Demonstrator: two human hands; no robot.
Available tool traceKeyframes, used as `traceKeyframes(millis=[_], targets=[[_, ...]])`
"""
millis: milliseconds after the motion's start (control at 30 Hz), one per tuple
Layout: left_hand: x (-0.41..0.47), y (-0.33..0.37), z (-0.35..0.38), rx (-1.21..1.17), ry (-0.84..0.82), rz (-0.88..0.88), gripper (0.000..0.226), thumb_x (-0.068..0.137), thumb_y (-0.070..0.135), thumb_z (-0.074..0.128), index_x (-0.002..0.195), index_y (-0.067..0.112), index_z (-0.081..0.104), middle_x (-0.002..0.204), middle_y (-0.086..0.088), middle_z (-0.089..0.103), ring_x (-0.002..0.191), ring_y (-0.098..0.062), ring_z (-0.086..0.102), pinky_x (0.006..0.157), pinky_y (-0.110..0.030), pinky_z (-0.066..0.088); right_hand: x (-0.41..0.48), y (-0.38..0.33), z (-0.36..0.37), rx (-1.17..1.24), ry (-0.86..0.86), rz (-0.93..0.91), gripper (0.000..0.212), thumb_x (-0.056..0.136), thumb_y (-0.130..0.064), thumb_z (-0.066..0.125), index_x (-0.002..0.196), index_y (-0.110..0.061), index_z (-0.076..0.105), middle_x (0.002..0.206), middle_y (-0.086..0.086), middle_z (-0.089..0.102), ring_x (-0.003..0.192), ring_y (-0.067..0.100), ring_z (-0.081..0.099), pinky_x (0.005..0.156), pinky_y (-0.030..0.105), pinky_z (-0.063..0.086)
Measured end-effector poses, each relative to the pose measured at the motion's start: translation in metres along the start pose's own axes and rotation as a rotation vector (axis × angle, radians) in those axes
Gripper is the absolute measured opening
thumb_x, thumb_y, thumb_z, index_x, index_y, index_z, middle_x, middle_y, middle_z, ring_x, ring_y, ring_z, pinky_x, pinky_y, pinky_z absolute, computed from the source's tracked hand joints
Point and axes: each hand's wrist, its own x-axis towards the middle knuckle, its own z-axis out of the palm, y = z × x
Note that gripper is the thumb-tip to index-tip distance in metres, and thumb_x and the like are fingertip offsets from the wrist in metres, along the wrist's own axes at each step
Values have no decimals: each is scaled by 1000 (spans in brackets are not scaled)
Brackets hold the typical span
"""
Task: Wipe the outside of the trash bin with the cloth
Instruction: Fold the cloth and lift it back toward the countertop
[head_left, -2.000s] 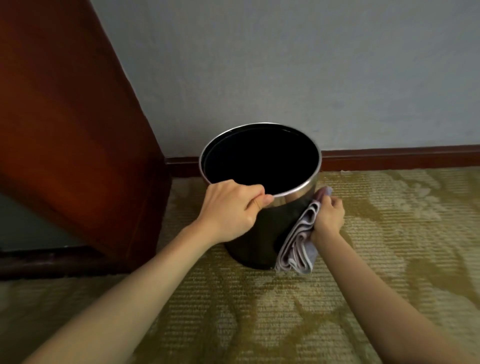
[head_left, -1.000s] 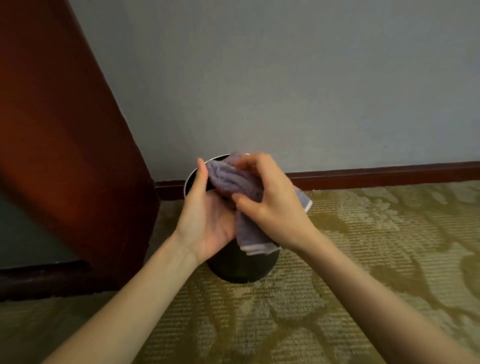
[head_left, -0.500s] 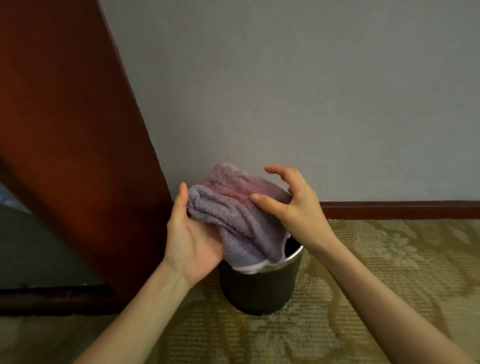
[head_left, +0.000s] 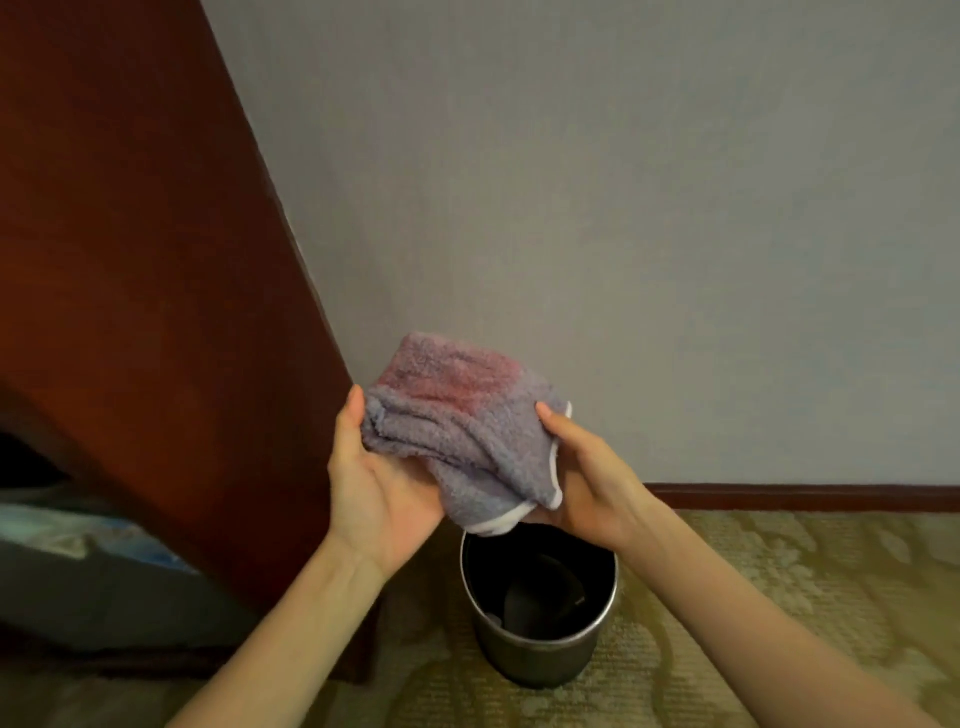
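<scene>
Fingers of left hand (head_left: 387, 499), right hand (head_left: 592, 486) behind cloth (head_left: 462, 431) (thumbs excl.)

The cloth (head_left: 462, 436) sits bunched between the two hands, raised above the mouth of the trash bin (head_left: 535, 660). The left hand (head_left: 384, 483) lies under the cloth and to its left. Its thumb (head_left: 349, 415) runs up the cloth's left edge, and its other fingers are hidden beneath. The right hand (head_left: 587, 483) is at the cloth's right edge, with its thumb (head_left: 558, 423) on the near face and its fingers hidden behind. Below both sets of fingers the bin stands upright on the carpet (head_left: 753, 597). A panel (head_left: 145, 312) rises left of the left thumb. The wall (head_left: 623, 208) stands beyond the fingertips, and a baseboard (head_left: 800, 497) runs along its foot, right of the right hand.
</scene>
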Motion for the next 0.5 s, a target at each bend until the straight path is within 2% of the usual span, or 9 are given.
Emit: traceKeyframes(millis=[100, 167, 233, 300, 367, 500], targets=[[-4, 43, 40, 33, -23, 29, 59, 91, 60, 40, 123, 19, 67, 129, -14, 65, 119, -30, 62, 90, -47, 55, -14, -40, 51, 40, 38, -78, 52, 77, -28, 68, 124, -5, 60, 124, 16, 63, 114, 31, 61, 97, 47, 47], [-7, 68, 67, 46, -22, 39, 57, 92, 57, 38, 122, 19, 68, 129, -13, 66, 120, -29, 62, 90, -46, 54, -25, -66, 82, 44, 109, -158, 49, 71, -23, 71, 116, -4, 63, 112, 15, 69, 99, 29, 68, 78, 41, 57], [-13, 90, 97, 62, -11, 29, 52, 93, 51, 39, 118, 18, 71, 127, -12, 67, 118, -27, 63, 89, -42, 54, -38, -94, 113, 46, 178, -250, 48, 72, -18, 71, 117, -1, 62, 106, 16, 71, 88, 28, 71, 66, 36, 58], [-21, 112, 127, 135, -9, 16, 45, 90, 45, 43, 113, 21, 73, 123, -9, 69, 115, -26, 64, 90, -39, 50, -53, -123, 143, 28, 232, -340, 42, 80, -11, 65, 119, 3, 58, 103, 18, 71, 84, 26, 71, 63, 33, 57], [-31, 138, 159, 204, -13, 24, 37, 83, 38, 48, 101, 24, 77, 113, -7, 73, 103, -23, 69, 83, -38, 52, -71, -152, 173, -21, 278, -408, 38, 83, -7, 62, 120, 3, 57, 102, 18, 70, 82, 25, 71, 62, 32, 57], [-53, 204, 228, 318, -41, 39, 27, 73, 25, 53, 83, 16, 78, 95, -9, 72, 83, -21, 71, 74, -34, 54, -109, -210, 238, -106, 301, -500, 34, 83, -4, 62, 116, -3, 58, 104, 17, 69, 82, 24, 70, 62, 31, 57]])
